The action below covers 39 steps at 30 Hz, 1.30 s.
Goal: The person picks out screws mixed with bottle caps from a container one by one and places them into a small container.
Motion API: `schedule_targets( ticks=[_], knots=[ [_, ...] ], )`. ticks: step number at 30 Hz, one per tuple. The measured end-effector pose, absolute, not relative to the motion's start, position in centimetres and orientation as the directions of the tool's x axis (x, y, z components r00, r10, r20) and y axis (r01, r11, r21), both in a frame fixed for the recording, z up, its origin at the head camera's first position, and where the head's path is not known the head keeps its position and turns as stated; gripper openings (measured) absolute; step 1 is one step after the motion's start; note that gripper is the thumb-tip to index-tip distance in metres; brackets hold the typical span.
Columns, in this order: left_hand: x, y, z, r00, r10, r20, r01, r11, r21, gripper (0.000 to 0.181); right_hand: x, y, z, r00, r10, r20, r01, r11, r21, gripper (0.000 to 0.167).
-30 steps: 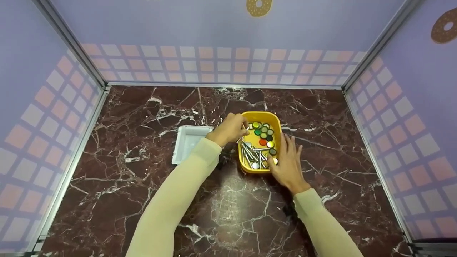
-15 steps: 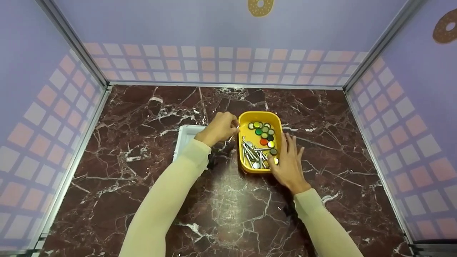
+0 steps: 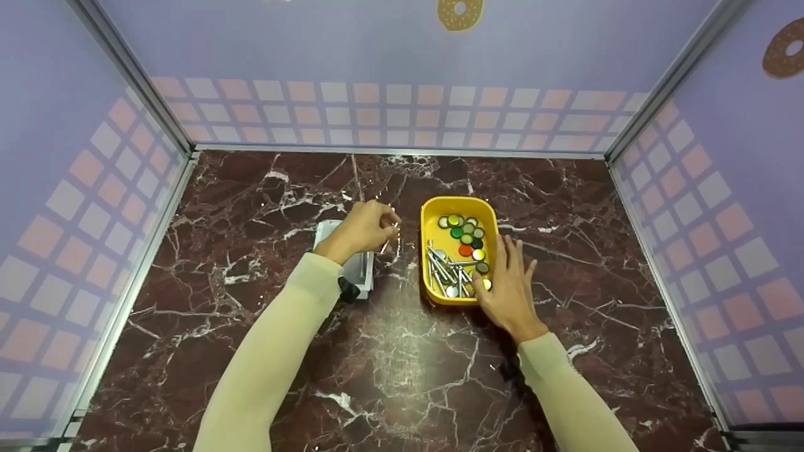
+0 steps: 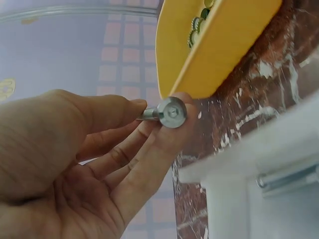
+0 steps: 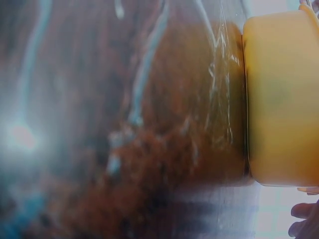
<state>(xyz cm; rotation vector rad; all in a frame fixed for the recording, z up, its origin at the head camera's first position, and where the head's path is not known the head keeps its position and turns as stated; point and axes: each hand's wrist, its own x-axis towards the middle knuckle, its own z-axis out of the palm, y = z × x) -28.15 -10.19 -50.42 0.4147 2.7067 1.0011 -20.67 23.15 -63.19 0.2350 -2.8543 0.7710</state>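
Observation:
My left hand point(image 3: 361, 229) is between the white tray and the yellow bin, near the tray's right side. Its thumb and fingers pinch a metal bolt point(image 4: 172, 113), whose round head with a socket faces the left wrist camera. Below it, the white tray point(image 3: 364, 293) is partly hidden by the hand and sleeve; a metal bolt point(image 4: 289, 181) lies inside. My right hand point(image 3: 510, 289) rests against the yellow bin point(image 3: 458, 200), fingers straight along its right side and thumb over the rim. Several bolts point(image 3: 443, 267) lie in the bin's near part.
Several bottle caps point(image 3: 468, 229), green, yellow, red and dark, lie in the bin's far and right parts. The dark red marbled table point(image 3: 402, 364) is enclosed by patterned panels point(image 3: 402, 56) at the back and both sides.
The left hand has moved left from above the yellow bin toward the white tray, carrying the bolt. The right hand and the bin have stayed in place.

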Motion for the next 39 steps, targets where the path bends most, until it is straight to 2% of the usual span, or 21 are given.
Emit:
schedule_targets(
  ticks=[19, 39],
  knots=[
    [-26.5, -15.7, -51.2, -0.943, 0.266, -0.198, -0.013, 0.567, 0.824, 0.035, -20.4, 23.1, -63.4, -0.974, -0.099, 0.206, -0.188, 0.858, -0.477, 0.095],
    [-26.9, -17.7, -51.6, -0.922, 0.232, -0.309, -0.080, 0.667, 0.741, 0.034, -20.6, 23.0, -63.0, -0.977, -0.094, 0.192, -0.178, 0.854, -0.489, 0.098]
  ],
)
